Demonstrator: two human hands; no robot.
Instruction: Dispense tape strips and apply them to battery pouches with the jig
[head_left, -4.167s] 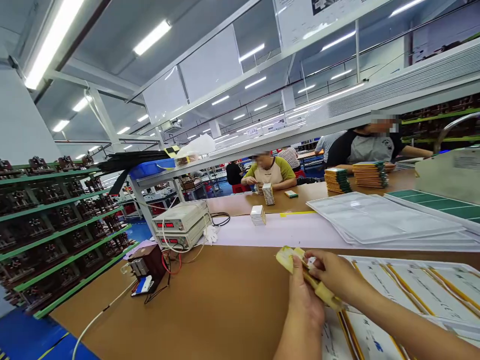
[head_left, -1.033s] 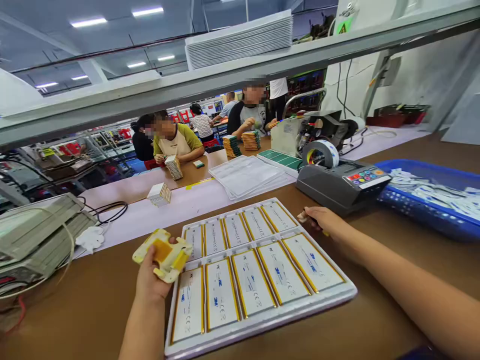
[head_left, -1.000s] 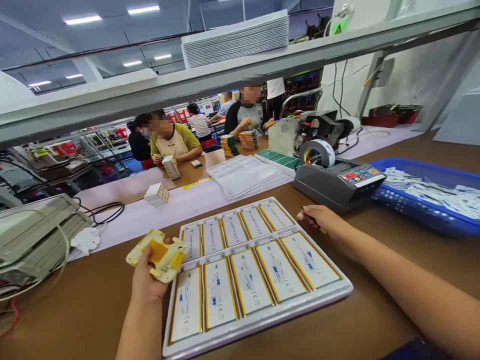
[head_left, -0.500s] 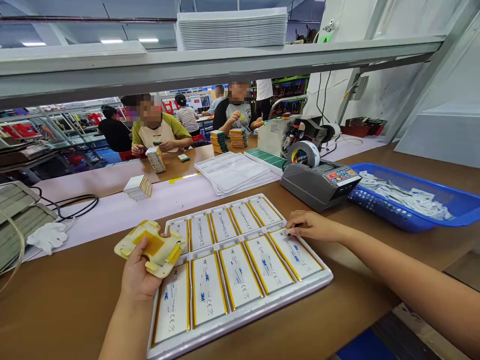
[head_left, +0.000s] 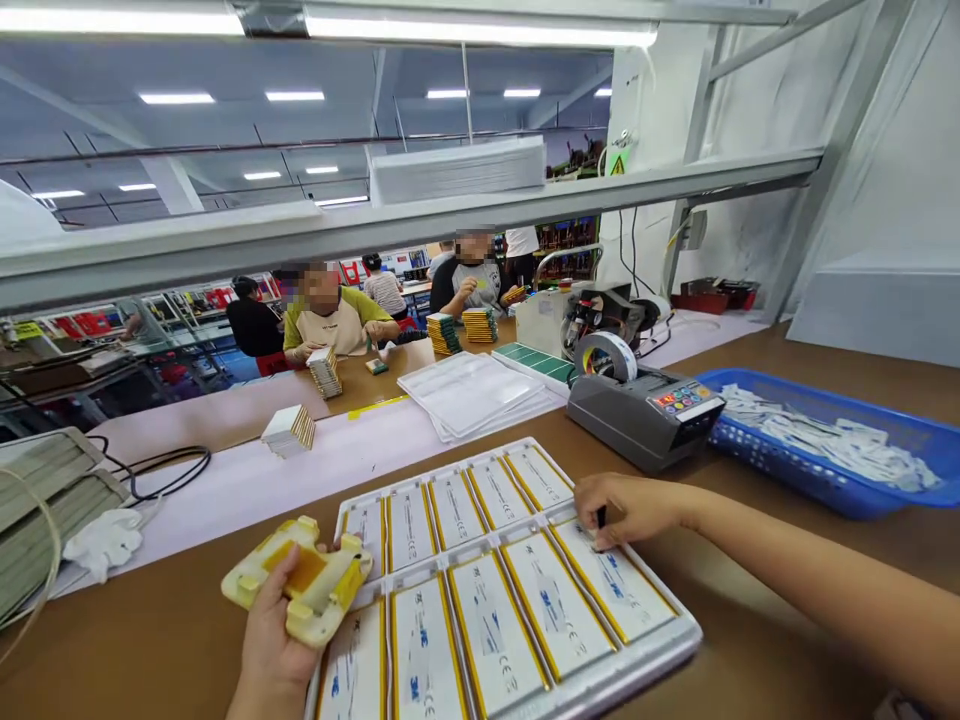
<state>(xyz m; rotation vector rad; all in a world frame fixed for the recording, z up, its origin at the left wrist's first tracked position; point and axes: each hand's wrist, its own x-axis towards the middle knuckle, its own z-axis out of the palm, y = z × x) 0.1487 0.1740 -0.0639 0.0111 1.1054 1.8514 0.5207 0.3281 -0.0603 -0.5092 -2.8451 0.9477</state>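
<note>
The white tray (head_left: 679, 640) is my landmark, the biggest thing on the brown bench (head_left: 150, 640) before me, and its near edge is cut off at the bottom of the view. It holds two rows of flat cells; their long axes run away from me, leaning a little right. Beyond the tray's far right corner sits the grey tape dispenser (head_left: 645, 415), and right of that the blue basket (head_left: 825, 480) of white slips. Across the bench from the tray, other people sort stacks.

My right hand (head_left: 630, 505) is over the tray's right end, fingers bunched around a small dark tool whose tip touches the rightmost cell (head_left: 619, 590) of the near row; how much of the tool there is I cannot tell, the fingers hide it. That hand is much the nearer to this cell. My left hand (head_left: 274, 650) is at the tray's left edge, closed on a yellowish fixture block (head_left: 296, 585), held tilted above the bench.
</note>
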